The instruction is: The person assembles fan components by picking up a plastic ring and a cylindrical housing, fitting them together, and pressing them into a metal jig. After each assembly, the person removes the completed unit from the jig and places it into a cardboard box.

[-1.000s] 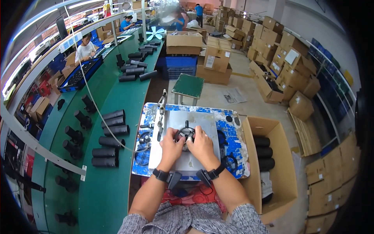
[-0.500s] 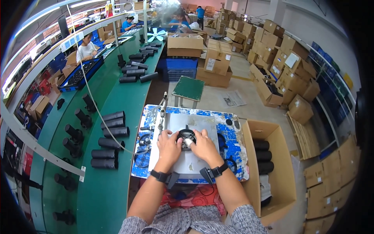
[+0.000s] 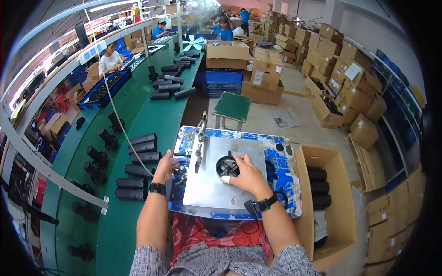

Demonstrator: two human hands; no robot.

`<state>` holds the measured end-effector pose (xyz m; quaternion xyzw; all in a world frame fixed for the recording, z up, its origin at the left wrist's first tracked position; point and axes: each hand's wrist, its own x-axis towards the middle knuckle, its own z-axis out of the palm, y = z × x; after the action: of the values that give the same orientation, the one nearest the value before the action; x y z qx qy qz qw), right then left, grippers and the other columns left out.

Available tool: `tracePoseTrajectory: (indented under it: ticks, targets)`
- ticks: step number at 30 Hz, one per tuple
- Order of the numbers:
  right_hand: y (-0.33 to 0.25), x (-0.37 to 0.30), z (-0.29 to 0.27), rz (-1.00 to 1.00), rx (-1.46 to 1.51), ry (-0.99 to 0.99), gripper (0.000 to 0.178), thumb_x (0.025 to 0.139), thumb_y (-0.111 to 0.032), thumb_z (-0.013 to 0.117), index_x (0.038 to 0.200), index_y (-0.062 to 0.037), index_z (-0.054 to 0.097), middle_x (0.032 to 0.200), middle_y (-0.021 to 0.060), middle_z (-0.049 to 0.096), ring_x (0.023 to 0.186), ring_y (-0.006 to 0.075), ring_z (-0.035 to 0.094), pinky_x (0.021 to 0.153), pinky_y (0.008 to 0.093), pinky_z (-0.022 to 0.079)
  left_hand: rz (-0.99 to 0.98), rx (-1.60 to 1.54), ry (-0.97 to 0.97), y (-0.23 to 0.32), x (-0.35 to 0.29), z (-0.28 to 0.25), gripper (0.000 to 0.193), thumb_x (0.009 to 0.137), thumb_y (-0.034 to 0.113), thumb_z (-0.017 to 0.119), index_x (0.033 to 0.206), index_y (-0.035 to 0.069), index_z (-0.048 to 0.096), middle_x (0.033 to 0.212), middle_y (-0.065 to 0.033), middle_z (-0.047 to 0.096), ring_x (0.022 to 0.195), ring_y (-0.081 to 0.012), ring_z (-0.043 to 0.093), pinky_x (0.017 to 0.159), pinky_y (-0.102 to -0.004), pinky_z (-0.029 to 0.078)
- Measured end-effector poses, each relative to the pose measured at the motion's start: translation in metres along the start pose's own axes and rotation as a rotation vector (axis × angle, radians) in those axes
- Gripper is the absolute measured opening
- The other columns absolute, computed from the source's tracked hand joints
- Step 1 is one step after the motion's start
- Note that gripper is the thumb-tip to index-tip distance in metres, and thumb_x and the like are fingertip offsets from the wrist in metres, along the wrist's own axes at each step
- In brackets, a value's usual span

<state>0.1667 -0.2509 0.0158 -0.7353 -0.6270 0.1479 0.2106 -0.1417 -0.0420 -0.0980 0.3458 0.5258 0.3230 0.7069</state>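
On the bare metal plate (image 3: 207,191) lies a black plastic ring with crossed spokes (image 3: 227,166). My right hand (image 3: 249,175) grips its right and near edge, a white cover on the thumb. To the left of the plate, my left hand (image 3: 165,167) hovers with fingers apart beside a small metal fitting (image 3: 182,169), holding nothing that I can see. A jointed metal arm (image 3: 201,138) stands along the plate's left side. The plate rests on a board with worn blue and white paint (image 3: 291,184). More black ring parts, partly hidden, lie by the plate's right edge.
A green bench (image 3: 119,221) on the left bears several black tubes (image 3: 131,182) and upright black parts (image 3: 94,171). An open cardboard box (image 3: 343,221) with black tubes stands at the right. Ahead is a green stool (image 3: 232,106). A thin hose (image 3: 110,99) hangs across the bench.
My left hand has let go of the ring and moved left, off the plate. The right hand stays on the ring. The whole view has shifted slightly.
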Motion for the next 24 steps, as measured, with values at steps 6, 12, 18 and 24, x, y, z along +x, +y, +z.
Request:
tracePoseTrajectory:
  ticks: [6, 12, 18, 24]
  targets:
    - [0.001, 0.0, 0.008, -0.016, -0.039, 0.042, 0.1, 0.075, -0.059, 0.083, 0.154, -0.0071, 0.051, 0.138, 0.0173, 0.055, 0.118, 0.041, 0.067, 0.099, 0.0485, 0.055, -0.125, -0.224, 0.04, 0.042, 0.018, 0.02, 0.095, 0.104, 0.071, 0.044, 0.151, -0.012, 0.042, 0.144, -0.0247, 0.059, 0.115, -0.0303, 0.066, 0.085, -0.0388, 0.047]
    - [-0.014, 0.004, 0.003, -0.036, -0.019, 0.054, 0.095, 0.076, -0.057, 0.082, 0.152, -0.0084, 0.053, 0.137, 0.0178, 0.055, 0.116, 0.0411, 0.067, 0.099, 0.0483, 0.055, 0.358, 0.062, 0.128, 0.02, -0.025, -0.011, 0.061, 0.108, 0.049, 0.057, 0.128, -0.009, 0.061, 0.112, -0.0127, 0.068, 0.091, -0.0188, 0.062, 0.077, -0.0305, 0.047]
    - [0.018, 0.012, 0.006, -0.051, -0.023, 0.031, 0.07, 0.083, -0.039, 0.078, 0.142, -0.0083, 0.059, 0.131, 0.0195, 0.059, 0.114, 0.0406, 0.068, 0.098, 0.0477, 0.056, 1.367, 0.742, -0.074, -0.005, -0.175, 0.121, 0.019, 0.095, 0.008, 0.068, 0.114, 0.005, 0.07, 0.105, -0.0093, 0.068, 0.092, -0.0233, 0.064, 0.08, -0.0341, 0.052]
    - [-0.003, 0.048, 0.002, 0.022, -0.246, -0.025, 0.049, 0.081, -0.026, 0.076, 0.125, -0.0077, 0.066, 0.118, 0.0193, 0.071, 0.108, 0.0411, 0.071, 0.092, 0.0497, 0.058, 1.349, 1.227, -0.177, -0.029, -0.136, 0.148, 0.029, 0.092, 0.011, 0.071, 0.121, 0.011, 0.069, 0.113, -0.0095, 0.069, 0.097, -0.033, 0.069, 0.087, -0.0447, 0.055]
